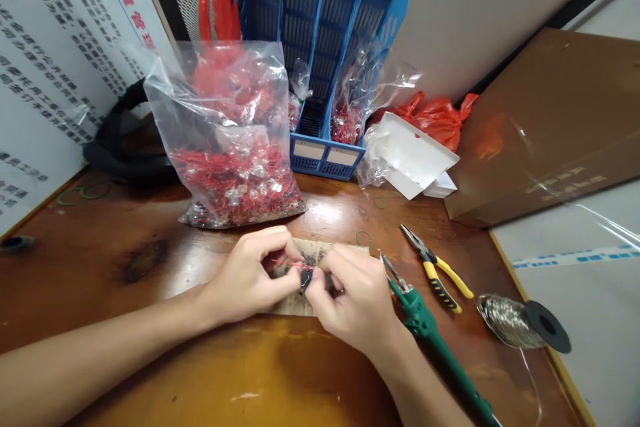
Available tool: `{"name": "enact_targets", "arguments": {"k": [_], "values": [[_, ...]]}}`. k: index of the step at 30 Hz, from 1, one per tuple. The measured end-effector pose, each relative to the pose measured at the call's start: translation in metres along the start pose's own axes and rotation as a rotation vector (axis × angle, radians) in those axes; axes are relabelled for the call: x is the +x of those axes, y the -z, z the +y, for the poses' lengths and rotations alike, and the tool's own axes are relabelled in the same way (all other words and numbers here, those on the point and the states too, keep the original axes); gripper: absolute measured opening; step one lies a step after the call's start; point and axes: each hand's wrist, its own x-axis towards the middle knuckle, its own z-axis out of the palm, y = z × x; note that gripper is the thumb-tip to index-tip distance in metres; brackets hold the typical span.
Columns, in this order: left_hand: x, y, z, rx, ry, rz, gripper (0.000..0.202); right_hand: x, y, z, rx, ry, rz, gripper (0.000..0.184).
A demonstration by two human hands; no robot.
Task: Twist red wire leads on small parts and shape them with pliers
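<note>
My left hand (263,273) pinches thin red wires (287,262) between thumb and forefinger. Against it, my right hand (353,293) is closed on a small black part (306,277), where the wires meet it. Fingertips hide most of this part, so its exact kind does not show. Both hands are over a stained, light-brown board (285,307) lying on the wooden table. Just right of my right hand lies a green soldering iron (425,323), its metal tip pointing away from me.
Yellow-and-black long-nose pliers (437,273) and a spool of solder wire (520,323) lie to the right. Behind the hands stand a clear bag of red-wired parts (235,180) and a blue divided rack (325,160). A white box (417,153) and a large cardboard box (545,133) are at the back right.
</note>
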Motion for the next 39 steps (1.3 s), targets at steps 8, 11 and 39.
{"name": "enact_targets", "arguments": {"k": [8,11,39], "values": [[0.003,0.002,0.003,0.024,-0.083,0.019,0.01,0.01,0.013,0.002,0.389,-0.644,-0.044,0.023],[-0.002,0.002,0.005,0.074,-0.192,0.069,0.039,0.011,0.012,0.005,0.487,-0.767,-0.125,0.025],[-0.002,0.008,0.005,0.362,-0.582,0.075,0.014,0.014,0.012,0.004,0.875,-1.059,-0.42,0.014]]}}
